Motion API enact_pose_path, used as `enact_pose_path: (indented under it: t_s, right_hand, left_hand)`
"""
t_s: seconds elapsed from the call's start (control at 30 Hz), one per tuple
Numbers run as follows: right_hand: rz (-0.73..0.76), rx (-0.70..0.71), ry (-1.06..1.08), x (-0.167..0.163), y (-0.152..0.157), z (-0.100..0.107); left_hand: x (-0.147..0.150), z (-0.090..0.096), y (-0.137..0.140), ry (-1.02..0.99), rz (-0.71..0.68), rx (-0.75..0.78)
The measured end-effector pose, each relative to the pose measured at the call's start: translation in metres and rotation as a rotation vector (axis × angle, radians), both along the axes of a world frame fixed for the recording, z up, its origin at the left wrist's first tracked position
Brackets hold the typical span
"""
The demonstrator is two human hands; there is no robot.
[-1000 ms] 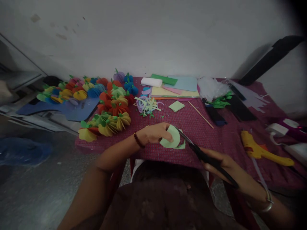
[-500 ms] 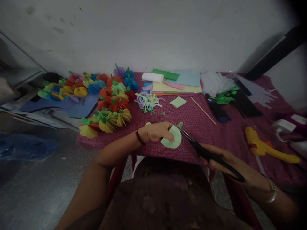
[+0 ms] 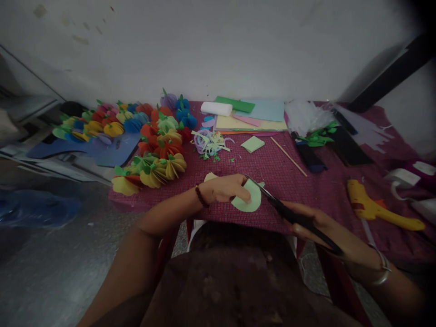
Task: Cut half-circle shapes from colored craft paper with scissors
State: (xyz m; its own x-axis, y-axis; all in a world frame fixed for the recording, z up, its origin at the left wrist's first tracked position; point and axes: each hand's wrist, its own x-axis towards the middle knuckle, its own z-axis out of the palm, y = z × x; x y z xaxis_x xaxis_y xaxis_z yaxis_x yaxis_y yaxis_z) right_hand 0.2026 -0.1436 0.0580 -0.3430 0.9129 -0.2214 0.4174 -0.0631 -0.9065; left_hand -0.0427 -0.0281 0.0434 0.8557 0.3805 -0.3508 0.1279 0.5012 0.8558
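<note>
Pinched in my left hand (image 3: 226, 189) is a round piece of pale green paper (image 3: 250, 201), held just above the near edge of the table. My right hand (image 3: 306, 222) grips black-handled scissors (image 3: 289, 212), whose metal blades reach to the paper's upper right edge. A narrow strip of the paper sticks out beyond the blades. Under my left wrist lies a cream paper piece (image 3: 210, 176), partly hidden. Past my hands rest a folded pale green paper square (image 3: 253, 144) and a heap of curled paper trimmings (image 3: 210, 143).
Colourful paper pumpkins (image 3: 156, 147) crowd the left side. Coloured paper sheets (image 3: 264, 111) and a white roll (image 3: 216, 108) lie by the wall. A wooden stick (image 3: 289, 156), green paper leaves (image 3: 318, 135) and a yellow glue gun (image 3: 381, 211) are at right, on a maroon checked cloth (image 3: 204, 213).
The paper disc has shifted slightly right and turned in my left hand. The scissor blades now lie further along its upper edge, and the cut strip points more to the right.
</note>
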Motion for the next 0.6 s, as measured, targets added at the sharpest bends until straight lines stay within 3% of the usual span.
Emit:
enact_pose_path:
  t_s: [0.6]
  right_hand:
    - [0.095, -0.011, 0.004, 0.013, 0.005, -0.003]
  left_hand:
    - [-0.001, -0.005, 0.000, 0.011, -0.035, 0.004]
